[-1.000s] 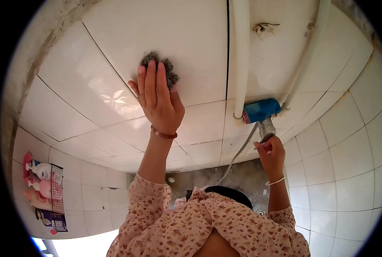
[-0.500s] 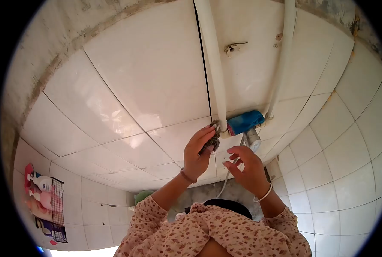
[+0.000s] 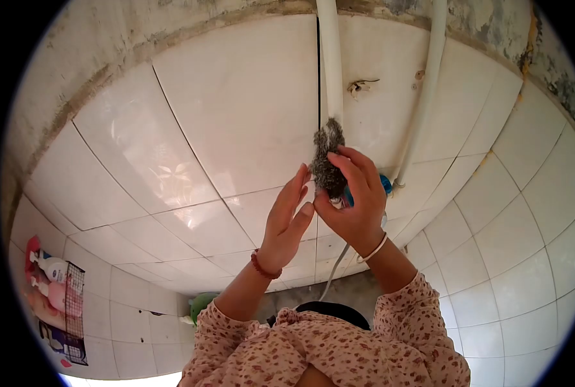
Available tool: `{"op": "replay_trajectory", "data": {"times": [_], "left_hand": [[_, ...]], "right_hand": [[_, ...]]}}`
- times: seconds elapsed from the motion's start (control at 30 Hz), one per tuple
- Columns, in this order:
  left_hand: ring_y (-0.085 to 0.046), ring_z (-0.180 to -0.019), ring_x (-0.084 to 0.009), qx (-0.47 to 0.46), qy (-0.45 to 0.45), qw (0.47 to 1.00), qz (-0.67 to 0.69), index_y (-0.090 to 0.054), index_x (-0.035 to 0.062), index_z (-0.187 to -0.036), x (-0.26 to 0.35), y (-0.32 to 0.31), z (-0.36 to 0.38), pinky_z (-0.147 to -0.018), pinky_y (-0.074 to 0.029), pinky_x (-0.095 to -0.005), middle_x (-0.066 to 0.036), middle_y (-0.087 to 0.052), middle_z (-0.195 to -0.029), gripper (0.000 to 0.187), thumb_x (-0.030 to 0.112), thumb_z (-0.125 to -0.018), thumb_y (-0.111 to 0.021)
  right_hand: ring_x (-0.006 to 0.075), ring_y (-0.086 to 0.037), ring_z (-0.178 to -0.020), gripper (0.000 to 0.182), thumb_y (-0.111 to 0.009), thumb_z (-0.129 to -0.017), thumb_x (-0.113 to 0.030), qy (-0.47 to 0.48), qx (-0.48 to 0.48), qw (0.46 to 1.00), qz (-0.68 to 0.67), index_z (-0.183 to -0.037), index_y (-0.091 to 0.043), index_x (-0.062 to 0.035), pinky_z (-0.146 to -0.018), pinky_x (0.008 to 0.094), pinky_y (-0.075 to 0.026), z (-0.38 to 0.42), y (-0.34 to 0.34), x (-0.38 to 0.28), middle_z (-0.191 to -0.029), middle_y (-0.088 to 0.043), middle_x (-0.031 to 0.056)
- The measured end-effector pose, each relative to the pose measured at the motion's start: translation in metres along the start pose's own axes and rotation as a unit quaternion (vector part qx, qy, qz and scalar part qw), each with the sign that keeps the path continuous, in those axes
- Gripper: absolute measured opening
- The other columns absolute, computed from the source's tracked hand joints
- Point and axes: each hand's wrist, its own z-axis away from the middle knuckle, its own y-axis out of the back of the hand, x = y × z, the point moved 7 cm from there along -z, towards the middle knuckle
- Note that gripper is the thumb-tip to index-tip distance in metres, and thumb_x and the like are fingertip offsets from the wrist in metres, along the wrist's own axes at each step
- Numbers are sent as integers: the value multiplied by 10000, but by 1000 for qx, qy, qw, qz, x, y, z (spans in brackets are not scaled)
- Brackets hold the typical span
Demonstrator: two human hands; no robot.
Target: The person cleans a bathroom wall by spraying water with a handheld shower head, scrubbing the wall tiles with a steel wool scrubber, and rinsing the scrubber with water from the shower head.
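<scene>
A grey, fuzzy steel wool scourer [image 3: 327,164] is pressed to the lower part of the left white pipe [image 3: 330,64]. My right hand [image 3: 363,209] grips it, fingers and thumb closed on its right side and lower end. Just to the left, my left hand [image 3: 286,222] is open, its fingers stretched upward and thumb apart, with nothing held. Behind my right hand, part of a blue covering [image 3: 385,184] shows at the fitting between the pipes; the rest is hidden. A pale hose [image 3: 333,277] hangs below.
A second white pipe [image 3: 424,97] runs down the tiled wall [image 3: 248,109] on the right. A broken hole [image 3: 359,86] with a dark wire lies between the pipes. At the far left, a wire basket [image 3: 74,309] holds several bottles. A green object [image 3: 202,303] sits low behind my left arm.
The scourer has passed from my left hand to my right and moved up onto the pipe. My left hand has let go and opened. My right hand now covers much of the blue covering.
</scene>
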Motion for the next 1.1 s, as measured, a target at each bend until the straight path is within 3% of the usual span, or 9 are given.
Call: {"op": "replay_trajectory", "data": {"times": [0.1, 0.17, 0.4, 0.53, 0.63, 0.73, 0.8, 0.9, 1.1], "left_hand": [[-314, -1456, -371, 75, -180, 895, -401, -336, -56, -1490, 36, 30, -3, -1183, -250, -488, -201, -398, -1529, 628, 121, -935, -568], [-298, -1460, -398, 148, -251, 813, -504, -382, -43, -1471, 38, 52, -8, -1188, -181, -573, -188, -421, -1520, 612, 114, -910, -570], [-286, -1475, -365, 169, -347, 609, -693, -494, -30, -1412, -12, 90, -26, -1215, -114, -553, -189, -424, -1521, 526, 232, -959, -446], [-299, -1468, -370, 172, -352, 593, -704, -497, -34, -1406, -13, 90, -26, -1212, -127, -561, -196, -435, -1510, 517, 230, -967, -426], [-306, -1464, -376, 183, -354, 583, -708, -503, -41, -1396, -14, 89, -28, -1207, -139, -572, -205, -440, -1503, 512, 222, -963, -423], [-306, -1462, -384, 182, -351, 582, -711, -496, -52, -1393, -17, 90, -26, -1203, -152, -581, -217, -431, -1504, 515, 209, -956, -420], [-300, -1465, -385, 181, -344, 578, -718, -493, -53, -1395, -17, 90, -26, -1203, -151, -580, -218, -425, -1508, 516, 214, -960, -420], [-284, -1470, -389, 179, -338, 574, -724, -497, -69, -1382, -20, 91, -25, -1203, -148, -580, -232, -431, -1499, 513, 237, -981, -405], [-292, -1465, -400, 177, -334, 569, -730, -505, -84, -1366, -19, 90, -26, -1200, -155, -586, -247, -441, -1485, 514, 259, -1001, -389]], "right_hand": [[266, -674, -842, 511, -754, -686, -49, 54, 112, 988, 87, -1182, -631, -37, -703, 329, -572, -69, 12, -5, -1169, -607, 155], [267, -667, -823, 494, -749, -689, -63, 37, 100, 988, 114, -1166, -626, -22, -701, 333, -572, -106, 6, -7, -1129, -616, 158], [281, -663, -801, 496, -748, -669, -65, 67, 50, 980, 179, -1144, -617, -5, -677, 344, -572, -45, -9, 2, -1077, -624, 155], [296, -665, -812, 509, -748, -669, -51, -17, -61, 996, 64, -1162, -627, -10, -674, 336, -574, -1, 13, 26, -1114, -623, 170], [301, -662, -878, 496, -726, -695, -17, 20, 35, 990, 134, -1184, -641, -18, -719, 346, -571, -12, 59, 29, -1179, -625, 175], [305, -608, -951, 484, -655, -735, 69, 2, -17, 976, 217, -1210, -649, -23, -831, 388, -527, -46, 56, 54, -1238, -615, 161], [291, -576, -957, 475, -644, -724, 68, 134, 10, 949, 284, -1185, -668, -42, -855, 394, -492, -71, 44, 62, -1253, -616, 101], [274, -553, -995, 462, -636, -714, 62, 198, 18, 914, 353, -1152, -695, -73, -875, 380, -459, -112, 46, 37, -1272, -614, 27], [263, -554, -1010, 445, -638, -722, 51, 192, 18, 909, 371, -1134, -714, -98, -856, 371, -466, -94, 58, 56, -1248, -625, -14]]}}
